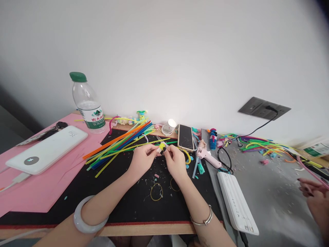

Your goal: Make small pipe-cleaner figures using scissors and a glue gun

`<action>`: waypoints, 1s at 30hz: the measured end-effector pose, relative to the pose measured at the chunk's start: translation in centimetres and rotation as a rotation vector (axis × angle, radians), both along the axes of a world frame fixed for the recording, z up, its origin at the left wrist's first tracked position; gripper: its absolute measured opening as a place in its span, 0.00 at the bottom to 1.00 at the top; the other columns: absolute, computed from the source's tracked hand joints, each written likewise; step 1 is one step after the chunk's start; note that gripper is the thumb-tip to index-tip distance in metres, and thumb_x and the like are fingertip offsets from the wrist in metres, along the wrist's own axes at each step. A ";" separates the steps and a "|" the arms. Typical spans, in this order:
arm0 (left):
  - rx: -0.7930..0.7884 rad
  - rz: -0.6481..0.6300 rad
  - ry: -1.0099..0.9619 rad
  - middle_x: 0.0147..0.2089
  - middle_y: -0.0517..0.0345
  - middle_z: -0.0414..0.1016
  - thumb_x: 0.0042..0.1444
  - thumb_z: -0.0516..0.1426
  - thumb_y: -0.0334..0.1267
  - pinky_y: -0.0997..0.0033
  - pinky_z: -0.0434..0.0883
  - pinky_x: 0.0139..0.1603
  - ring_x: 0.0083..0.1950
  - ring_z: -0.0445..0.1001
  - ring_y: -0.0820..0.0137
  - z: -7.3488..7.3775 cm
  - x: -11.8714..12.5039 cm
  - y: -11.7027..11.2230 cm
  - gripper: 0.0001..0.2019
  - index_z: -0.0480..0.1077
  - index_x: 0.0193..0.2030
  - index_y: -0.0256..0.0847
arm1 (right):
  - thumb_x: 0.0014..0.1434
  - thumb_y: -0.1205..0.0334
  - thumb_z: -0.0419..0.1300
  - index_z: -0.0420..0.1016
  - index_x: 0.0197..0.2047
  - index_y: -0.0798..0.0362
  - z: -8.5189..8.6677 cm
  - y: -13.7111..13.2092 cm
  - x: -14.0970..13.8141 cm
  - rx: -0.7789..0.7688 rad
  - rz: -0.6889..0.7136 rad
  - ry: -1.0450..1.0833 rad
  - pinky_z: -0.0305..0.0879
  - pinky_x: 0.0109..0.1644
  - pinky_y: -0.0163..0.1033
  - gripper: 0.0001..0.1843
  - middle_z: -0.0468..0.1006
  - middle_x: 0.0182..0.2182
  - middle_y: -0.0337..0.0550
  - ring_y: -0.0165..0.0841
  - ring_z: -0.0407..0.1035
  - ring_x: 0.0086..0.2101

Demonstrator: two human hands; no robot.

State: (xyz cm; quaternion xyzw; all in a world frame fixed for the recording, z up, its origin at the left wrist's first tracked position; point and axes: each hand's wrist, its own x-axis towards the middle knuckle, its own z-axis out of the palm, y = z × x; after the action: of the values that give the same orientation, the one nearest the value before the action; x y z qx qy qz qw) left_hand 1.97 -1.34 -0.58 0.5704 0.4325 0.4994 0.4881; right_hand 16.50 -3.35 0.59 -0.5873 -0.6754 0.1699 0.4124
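Together, left hand (144, 158) and right hand (176, 160) pinch the yellow piece (161, 148) between them.

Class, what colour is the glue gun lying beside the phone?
The glue gun is mostly pale pink; it shows in the head view, the only one here.

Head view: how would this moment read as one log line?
left hand: pinching small yellow piece | right hand: pinching same piece | nearby: colourful stems, glue gun
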 end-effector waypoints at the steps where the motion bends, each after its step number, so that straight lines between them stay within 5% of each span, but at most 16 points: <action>1: -0.011 -0.006 -0.016 0.35 0.53 0.81 0.52 0.61 0.39 0.61 0.75 0.42 0.37 0.79 0.58 0.0 0.0 0.0 0.06 0.78 0.34 0.42 | 0.59 0.62 0.52 0.58 0.23 0.52 0.0 0.0 0.1 -0.033 0.006 0.058 0.48 0.29 0.35 0.13 0.58 0.20 0.33 0.28 0.53 0.23; 8: -0.173 -0.042 -0.172 0.33 0.52 0.81 0.48 0.63 0.40 0.61 0.76 0.41 0.34 0.79 0.60 0.4 0.1 0.2 0.06 0.78 0.31 0.41 | 0.54 0.50 0.60 0.62 0.24 0.52 -0.2 0.4 0.4 -0.225 0.053 0.502 0.47 0.25 0.34 0.17 0.59 0.19 0.31 0.26 0.50 0.21; 13: -0.275 -0.067 -0.277 0.33 0.51 0.81 0.46 0.66 0.42 0.61 0.76 0.42 0.36 0.79 0.60 0.6 0.0 0.0 0.09 0.78 0.32 0.40 | 0.48 0.50 0.66 0.67 0.33 0.52 0.0 0.5 0.3 -0.279 0.032 0.730 0.48 0.23 0.31 0.17 0.66 0.25 0.34 0.25 0.54 0.23; 30: -0.361 -0.154 -0.406 0.35 0.51 0.81 0.45 0.67 0.42 0.62 0.73 0.47 0.38 0.78 0.64 0.4 -0.1 0.0 0.11 0.78 0.34 0.38 | 0.47 0.52 0.68 0.73 0.41 0.50 0.5 0.1 0.6 -0.434 0.187 0.912 0.37 0.18 0.28 0.19 0.69 0.31 0.36 0.22 0.49 0.22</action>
State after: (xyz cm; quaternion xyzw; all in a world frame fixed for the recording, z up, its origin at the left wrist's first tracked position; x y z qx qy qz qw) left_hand 1.87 -1.38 -0.13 0.3935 0.3632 0.4799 0.6949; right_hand 17.07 -3.20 1.13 -0.4624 -0.4256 0.5813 0.5169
